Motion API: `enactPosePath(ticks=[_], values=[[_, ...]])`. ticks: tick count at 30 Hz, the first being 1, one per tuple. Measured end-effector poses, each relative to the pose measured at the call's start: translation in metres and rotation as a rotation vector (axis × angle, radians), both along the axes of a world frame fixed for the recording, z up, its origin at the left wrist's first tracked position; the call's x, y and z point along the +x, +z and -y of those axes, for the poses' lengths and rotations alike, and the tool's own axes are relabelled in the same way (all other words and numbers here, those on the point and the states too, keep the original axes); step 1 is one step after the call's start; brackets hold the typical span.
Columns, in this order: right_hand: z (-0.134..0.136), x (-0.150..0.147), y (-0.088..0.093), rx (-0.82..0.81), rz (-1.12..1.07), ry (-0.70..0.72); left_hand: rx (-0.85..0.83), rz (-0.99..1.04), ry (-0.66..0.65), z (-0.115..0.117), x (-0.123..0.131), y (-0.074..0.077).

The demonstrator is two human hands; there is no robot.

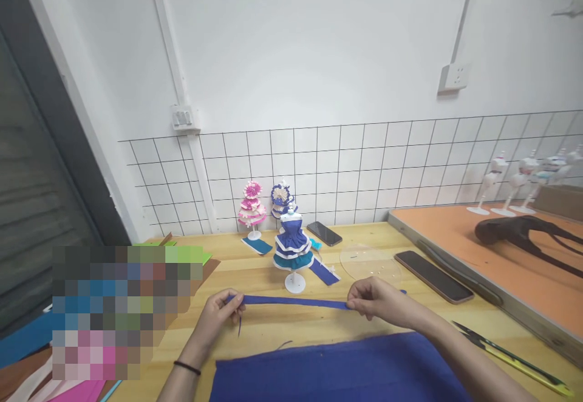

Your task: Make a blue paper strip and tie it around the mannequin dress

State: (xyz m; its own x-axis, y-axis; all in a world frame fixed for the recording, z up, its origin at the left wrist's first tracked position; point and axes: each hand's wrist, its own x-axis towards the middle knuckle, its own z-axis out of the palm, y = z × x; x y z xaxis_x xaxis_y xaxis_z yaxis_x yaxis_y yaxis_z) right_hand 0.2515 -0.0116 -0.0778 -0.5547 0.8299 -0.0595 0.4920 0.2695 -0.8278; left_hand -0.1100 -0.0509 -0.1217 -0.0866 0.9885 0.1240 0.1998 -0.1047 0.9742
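A narrow strip of blue fabric (291, 301) is stretched level between my two hands, above the wooden table. My left hand (224, 310) pinches one end, and a thin thread-like tail hangs below its fingers. At the other end my right hand (374, 300) is closed on the strip, with a short bit poking out past it. Just behind the strip stands a small dress form (292, 241) in a blue, white and teal tiered dress on a white stand. A larger piece of blue fabric (337, 368) lies flat in front of me, under the forearms.
Behind are a pink dress form (252, 207), another blue one (281, 195) and a phone (325, 233). To the right lie a second phone (433, 275), a clear round plate (368, 262) and a yellow-black utility knife (514, 358). An orange raised surface (437, 232) borders the table.
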Motion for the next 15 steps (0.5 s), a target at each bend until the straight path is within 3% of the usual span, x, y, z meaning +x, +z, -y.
enactPosePath(ticks=[10, 15], values=[[0.01, 0.04, 0.002, 0.151, 0.166, -0.052, 0.024, -0.041, -0.013, 0.002, -0.002, 0.003], [0.011, 0.059, -0.004, 0.219, 0.219, -0.121, 0.04, -0.03, 0.084, 0.003, 0.005, 0.002]])
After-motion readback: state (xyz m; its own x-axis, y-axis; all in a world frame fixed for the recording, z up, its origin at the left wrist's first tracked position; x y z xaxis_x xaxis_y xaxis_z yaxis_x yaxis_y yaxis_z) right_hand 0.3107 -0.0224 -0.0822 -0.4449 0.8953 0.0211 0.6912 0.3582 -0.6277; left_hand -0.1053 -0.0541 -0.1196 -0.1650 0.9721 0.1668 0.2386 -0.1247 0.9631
